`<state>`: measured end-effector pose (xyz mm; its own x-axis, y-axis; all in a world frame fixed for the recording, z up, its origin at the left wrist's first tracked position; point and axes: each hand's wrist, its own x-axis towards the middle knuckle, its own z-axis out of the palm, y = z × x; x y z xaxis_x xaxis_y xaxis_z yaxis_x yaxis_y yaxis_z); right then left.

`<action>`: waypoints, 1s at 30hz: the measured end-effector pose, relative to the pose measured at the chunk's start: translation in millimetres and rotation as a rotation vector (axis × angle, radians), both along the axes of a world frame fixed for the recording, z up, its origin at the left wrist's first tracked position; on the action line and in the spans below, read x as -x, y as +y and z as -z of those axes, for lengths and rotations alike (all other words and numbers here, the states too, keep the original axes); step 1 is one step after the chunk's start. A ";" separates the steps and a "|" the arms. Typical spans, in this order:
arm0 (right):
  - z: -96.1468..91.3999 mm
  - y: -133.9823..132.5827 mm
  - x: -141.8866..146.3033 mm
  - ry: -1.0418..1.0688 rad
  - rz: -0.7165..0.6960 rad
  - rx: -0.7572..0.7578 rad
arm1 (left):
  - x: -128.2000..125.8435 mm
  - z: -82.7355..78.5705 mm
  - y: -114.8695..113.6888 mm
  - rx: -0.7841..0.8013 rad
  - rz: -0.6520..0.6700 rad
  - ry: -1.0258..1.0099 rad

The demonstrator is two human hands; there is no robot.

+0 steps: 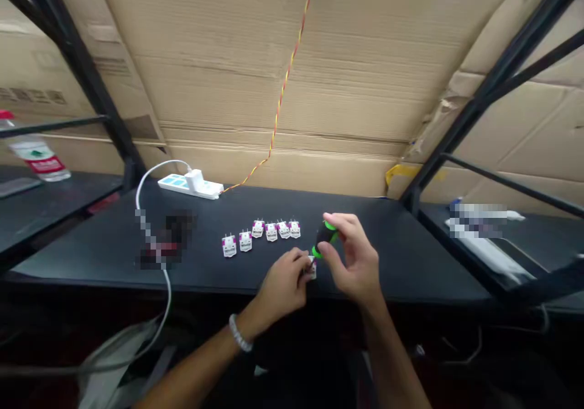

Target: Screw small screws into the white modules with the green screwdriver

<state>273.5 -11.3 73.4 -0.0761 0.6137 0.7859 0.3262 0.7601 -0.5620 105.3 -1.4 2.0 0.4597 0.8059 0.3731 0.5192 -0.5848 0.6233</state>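
Note:
My right hand grips a black screwdriver with green bands on its handle, and its tip points down toward a small white terminal module. My left hand pinches that module just above the black table, and the fingers hide most of it. Several similar white modules with purple and metal parts stand in a loose row to the left of my hands. A beaded bracelet circles my left wrist.
Behind the modules lie a white power strip with a plugged-in charger and a white cable. A pixelated object sits on the table. Cardboard walls, a red-yellow twisted wire, black metal frame bars and side shelves surround the table.

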 end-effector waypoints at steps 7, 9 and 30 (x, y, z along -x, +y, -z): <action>-10.1 1.3 2.9 -0.022 -0.078 0.038 | -3.3 0.9 -3.3 -0.006 -0.048 0.008; -13.9 1.6 3.6 -0.058 -0.002 -0.028 | -3.4 0.8 -3.8 0.000 -0.057 0.001; -21.3 0.4 -1.6 -0.114 -0.039 -0.002 | -7.8 -1.1 -4.0 0.005 -0.074 0.021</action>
<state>275.1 -10.9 94.7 -0.1891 0.6067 0.7721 0.3581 0.7748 -0.5210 113.1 -5.4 3.1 0.4069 0.8397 0.3597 0.5736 -0.5413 0.6148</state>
